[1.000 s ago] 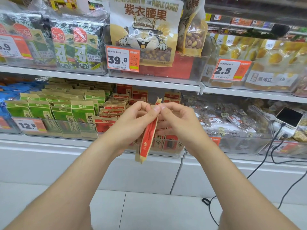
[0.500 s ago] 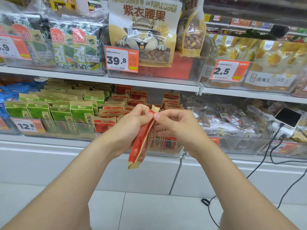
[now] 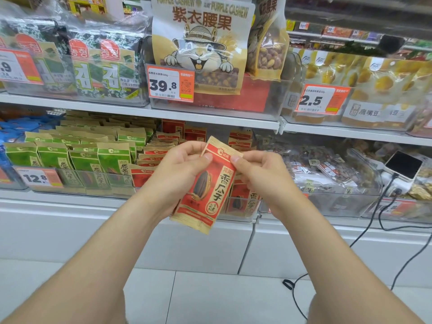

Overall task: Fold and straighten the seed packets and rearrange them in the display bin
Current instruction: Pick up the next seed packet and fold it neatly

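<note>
A red and tan seed packet [image 3: 207, 188] hangs in front of the lower shelf, its printed face turned toward me. My left hand [image 3: 180, 169] pinches its upper left corner, thumb on the front. The upper right corner is pinched by my right hand [image 3: 259, 174]. Behind them stands the clear display bin [image 3: 243, 213] with several more red packets [image 3: 161, 150], some lying flat, some upright. The hands hide the bin's middle.
Green seed packets [image 3: 77, 155] fill the bin to the left behind a 12.8 price tag [image 3: 38, 177]. To the right lie clear bags of nuts [image 3: 327, 169] and a phone [image 3: 403, 164] with black cables [image 3: 383, 206]. The upper shelf [image 3: 210, 115] holds cashew and seaweed bags.
The packet was edge-on to me, held at its top by both hands. It has turned so its front faces me, and the hands now sit at its two upper corners.
</note>
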A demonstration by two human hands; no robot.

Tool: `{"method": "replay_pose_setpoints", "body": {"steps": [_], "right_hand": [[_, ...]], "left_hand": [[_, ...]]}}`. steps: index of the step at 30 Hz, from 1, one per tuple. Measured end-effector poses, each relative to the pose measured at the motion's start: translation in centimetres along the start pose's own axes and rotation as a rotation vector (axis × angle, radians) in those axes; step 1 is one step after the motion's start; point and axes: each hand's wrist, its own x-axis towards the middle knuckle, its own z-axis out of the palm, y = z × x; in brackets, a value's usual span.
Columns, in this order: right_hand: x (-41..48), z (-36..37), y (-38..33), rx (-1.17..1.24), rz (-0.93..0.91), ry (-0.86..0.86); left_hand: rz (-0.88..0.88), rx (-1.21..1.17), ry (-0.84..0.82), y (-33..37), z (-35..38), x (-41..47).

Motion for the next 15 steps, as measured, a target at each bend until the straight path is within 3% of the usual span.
{"method": "replay_pose_setpoints", "body": {"steps": [4, 10, 15], "right_hand": [[-0.3, -0.2, -0.2, 0.063, 0.012, -0.111], [-0.6, 0.3, -0.5, 0.103, 0.001, -0.130], [-1.3, 0.3, -0.9, 0.033, -0.051, -0.296]], "left_hand": [[-0.032, -0.009, 0.145, -0.1, 0.0, -0.1], [-0.093, -0.036, 0.216, -0.2, 0.1, 0.0], [-0.034, -0.043, 0.205, 0.1, -0.1, 0.1]]}}
